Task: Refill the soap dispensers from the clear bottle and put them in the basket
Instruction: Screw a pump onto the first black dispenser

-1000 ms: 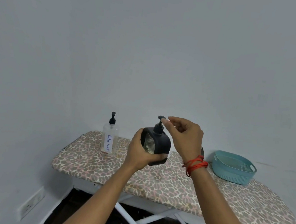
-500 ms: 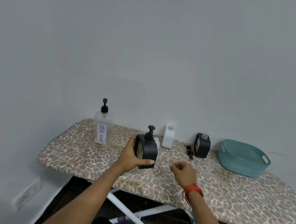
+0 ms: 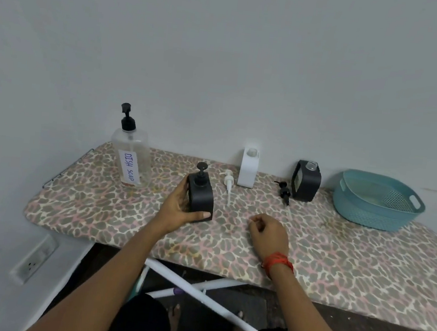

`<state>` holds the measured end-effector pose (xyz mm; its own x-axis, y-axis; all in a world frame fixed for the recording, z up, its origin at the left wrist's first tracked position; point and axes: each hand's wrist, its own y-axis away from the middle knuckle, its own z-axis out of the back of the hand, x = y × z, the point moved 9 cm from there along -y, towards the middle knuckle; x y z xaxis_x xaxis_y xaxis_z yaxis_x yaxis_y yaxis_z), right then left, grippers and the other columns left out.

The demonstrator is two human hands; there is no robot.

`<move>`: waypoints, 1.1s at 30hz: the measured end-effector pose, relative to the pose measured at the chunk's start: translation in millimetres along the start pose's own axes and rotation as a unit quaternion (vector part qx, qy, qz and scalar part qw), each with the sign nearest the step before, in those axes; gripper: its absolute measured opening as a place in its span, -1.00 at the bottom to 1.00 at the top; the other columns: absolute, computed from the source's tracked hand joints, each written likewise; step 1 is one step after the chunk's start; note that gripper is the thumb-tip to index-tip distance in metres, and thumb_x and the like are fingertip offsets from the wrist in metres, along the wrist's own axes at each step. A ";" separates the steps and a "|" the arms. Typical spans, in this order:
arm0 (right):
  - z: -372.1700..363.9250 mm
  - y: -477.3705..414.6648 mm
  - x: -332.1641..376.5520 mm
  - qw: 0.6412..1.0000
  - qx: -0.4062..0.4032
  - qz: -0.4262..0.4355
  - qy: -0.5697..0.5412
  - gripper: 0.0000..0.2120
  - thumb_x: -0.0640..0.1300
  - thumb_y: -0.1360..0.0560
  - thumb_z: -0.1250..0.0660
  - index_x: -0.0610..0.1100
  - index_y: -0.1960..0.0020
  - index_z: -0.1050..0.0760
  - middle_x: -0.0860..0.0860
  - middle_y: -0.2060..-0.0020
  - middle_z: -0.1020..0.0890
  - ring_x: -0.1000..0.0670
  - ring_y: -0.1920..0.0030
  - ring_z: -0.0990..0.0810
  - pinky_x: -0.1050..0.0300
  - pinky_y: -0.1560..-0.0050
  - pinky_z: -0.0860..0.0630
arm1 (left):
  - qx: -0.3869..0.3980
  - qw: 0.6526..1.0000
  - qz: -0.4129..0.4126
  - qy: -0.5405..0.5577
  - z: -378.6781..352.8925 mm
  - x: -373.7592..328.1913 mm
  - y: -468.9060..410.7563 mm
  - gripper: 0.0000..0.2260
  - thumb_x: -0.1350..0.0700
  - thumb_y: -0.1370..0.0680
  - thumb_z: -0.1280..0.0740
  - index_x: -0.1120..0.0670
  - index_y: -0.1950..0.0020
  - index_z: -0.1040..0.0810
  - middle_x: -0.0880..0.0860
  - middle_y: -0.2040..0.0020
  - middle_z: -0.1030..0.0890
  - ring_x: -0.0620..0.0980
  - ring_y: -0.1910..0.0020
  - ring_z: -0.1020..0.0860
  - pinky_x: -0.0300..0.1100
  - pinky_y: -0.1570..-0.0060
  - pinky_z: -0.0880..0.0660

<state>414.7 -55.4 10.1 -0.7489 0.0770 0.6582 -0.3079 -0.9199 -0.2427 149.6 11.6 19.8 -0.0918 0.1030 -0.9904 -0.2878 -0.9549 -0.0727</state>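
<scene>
Black plastic dispenser (image 3: pixel 200 193): upright on the ironing board (image 3: pixel 337 258), pump head fitted, left of centre. The left hand (image 3: pixel 180 210) grips it, fingers wrapped round its left side and thumb pressed across the lower front. The body is opaque, so its fill level cannot be told.

The right hand (image 3: pixel 269 234) hovers just to the right of it, over the board. Its fingers are curled inward and nothing is visible in them.

Behind, the white dispenser (image 3: pixel 248 168) stands uncapped, its white pump (image 3: pixel 228 182) lying just beside it. The second black dispenser (image 3: pixel 306 181) is also uncapped, its black pump (image 3: pixel 284 191) lying beside it.

The clear bottle (image 3: pixel 131 156), labelled DISH SOAP, stands at the far left with its own pump fitted. The teal basket (image 3: pixel 375 200) at the far right holds 0 dispensers.

Assessment: of 3 dispensers, 2 are opened for filling and none is stowed. Pouring, recapping and all 3 placements appear outstanding.
</scene>
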 end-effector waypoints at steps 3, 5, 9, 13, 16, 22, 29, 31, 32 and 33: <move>-0.6 -0.7 -0.6 1.000 0.001 0.002 -0.003 -0.91 -0.06 -0.53 -0.38 -0.03 0.12 -0.62 0.11 0.35 -0.57 0.09 0.29 -0.53 0.15 0.19 -0.48 | -0.083 0.997 0.004 0.004 -10.7 1.8 24.0 -0.23 0.30 -0.45 -0.56 -0.08 -0.55 -0.30 -0.13 -0.34 -0.56 -0.18 -0.31 -0.57 -0.30 -0.23 -0.53; -0.9 -0.5 -2.5 1.000 0.002 -0.003 -0.008 -0.91 -0.04 -0.53 -0.37 -0.02 0.12 -0.62 0.11 0.34 -0.57 0.08 0.28 -0.53 0.14 0.19 -0.49 | -0.154 0.988 0.000 -0.034 -25.7 0.9 42.0 -0.35 0.22 -0.49 -0.55 -0.04 -0.50 -0.37 -0.11 -0.27 -0.58 -0.18 -0.24 -0.57 -0.31 -0.21 -0.49; -2.4 -1.1 -4.0 1.000 0.004 -0.009 -0.018 -0.90 -0.03 -0.53 -0.37 -0.02 0.13 -0.61 0.12 0.33 -0.58 0.09 0.27 -0.53 0.15 0.19 -0.48 | -0.275 0.958 0.003 -0.086 -46.2 -7.9 56.0 -0.41 0.13 -0.45 -0.60 0.07 -0.43 -0.46 -0.02 -0.18 -0.59 -0.10 -0.11 -0.57 -0.29 -0.08 -0.44; -1.3 -0.8 -6.5 0.999 -0.001 -0.018 -0.033 -0.90 -0.03 -0.52 -0.37 0.02 0.16 -0.59 0.15 0.34 -0.58 0.13 0.29 -0.53 0.17 0.22 -0.50 | -0.311 0.946 0.028 -0.088 -40.1 -10.3 34.3 -0.54 0.21 -0.48 -0.55 0.16 -0.34 -0.52 0.03 -0.09 -0.61 0.06 -0.13 -0.60 -0.17 -0.06 -0.50; -2.0 -1.9 -9.0 0.999 -0.007 -0.017 -0.039 -0.90 -0.04 -0.51 -0.37 0.05 0.19 -0.56 0.17 0.36 -0.57 0.16 0.30 -0.53 0.21 0.26 -0.45 | -0.277 0.955 0.042 -0.099 -23.8 -2.3 1.7 -0.56 0.21 -0.50 -0.53 0.14 -0.35 -0.51 0.04 -0.08 -0.62 0.10 -0.13 -0.61 -0.18 0.01 -0.52; -4.2 -4.1 -11.9 0.999 -0.014 -0.011 -0.039 -0.93 -0.05 -0.49 -0.38 0.04 0.18 -0.59 0.18 0.34 -0.57 0.16 0.28 -0.52 0.20 0.22 -0.48 | -0.229 0.966 0.041 -0.111 2.0 6.4 -73.9 -0.47 0.16 -0.55 -0.50 0.14 -0.48 -0.41 0.15 -0.34 -0.57 0.12 -0.30 -0.55 -0.09 -0.18 -0.49; -6.7 -5.4 -13.3 0.999 -0.016 -0.006 -0.027 -0.94 -0.04 -0.49 -0.37 0.04 0.17 -0.59 0.19 0.33 -0.55 0.11 0.25 -0.53 0.14 0.13 -0.52 | -0.205 0.972 0.040 -0.108 3.4 10.9 -114.8 -0.45 0.13 -0.55 -0.50 0.13 -0.49 -0.39 0.13 -0.37 -0.55 0.10 -0.32 -0.53 -0.14 -0.19 -0.45; -7.0 -5.3 -13.0 1.000 -0.013 -0.005 -0.024 -0.94 -0.05 -0.49 -0.37 0.03 0.15 -0.59 0.18 0.33 -0.55 0.09 0.24 -0.53 0.13 0.13 -0.52 | -0.191 0.975 0.043 -0.110 4.3 9.9 -119.3 -0.45 0.12 -0.56 -0.50 0.13 -0.49 -0.39 0.13 -0.37 -0.55 0.11 -0.33 -0.53 -0.14 -0.18 -0.45; -7.0 -5.2 -13.2 1.000 -0.011 -0.006 -0.024 -0.95 -0.05 -0.49 -0.37 0.03 0.15 -0.60 0.18 0.32 -0.55 0.09 0.24 -0.53 0.13 0.12 -0.52 | -0.184 0.976 0.046 -0.110 5.1 9.6 -120.3 -0.45 0.12 -0.56 -0.50 0.14 -0.49 -0.39 0.13 -0.37 -0.55 0.12 -0.33 -0.53 -0.14 -0.16 -0.45; -6.9 -4.7 -13.0 1.000 -0.010 -0.008 -0.024 -0.95 -0.05 -0.49 -0.37 0.02 0.14 -0.60 0.18 0.32 -0.56 0.09 0.23 -0.53 0.14 0.12 -0.51 | -0.177 0.977 0.049 -0.111 5.5 9.0 -120.6 -0.45 0.11 -0.56 -0.50 0.14 -0.49 -0.39 0.14 -0.38 -0.55 0.13 -0.33 -0.53 -0.14 -0.15 -0.45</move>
<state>421.9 -49.5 -2.2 -0.7146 0.0724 0.6958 -0.3314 -0.9110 -0.2455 178.2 129.2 20.3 -0.3172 0.0267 -0.9480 0.0765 -0.9956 -0.0537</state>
